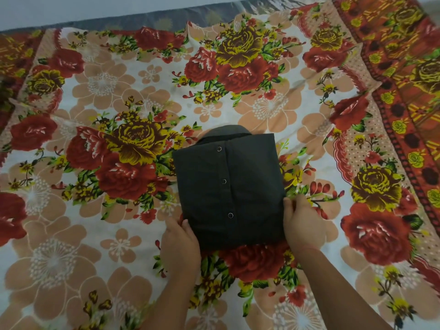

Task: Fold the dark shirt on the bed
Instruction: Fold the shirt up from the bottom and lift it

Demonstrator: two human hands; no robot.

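The dark shirt (228,186) lay between your hands on the bed, folded into a compact rectangle with three snap buttons (224,181) facing up. Your left hand (181,241) gripped its near left corner, and your right hand (302,222) gripped the near right edge, on the floral bedsheet (95,115).

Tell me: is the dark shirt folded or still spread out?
Folded. The dark shirt is a compact rectangle, snaps up, collar at the far edge, no sleeves showing.
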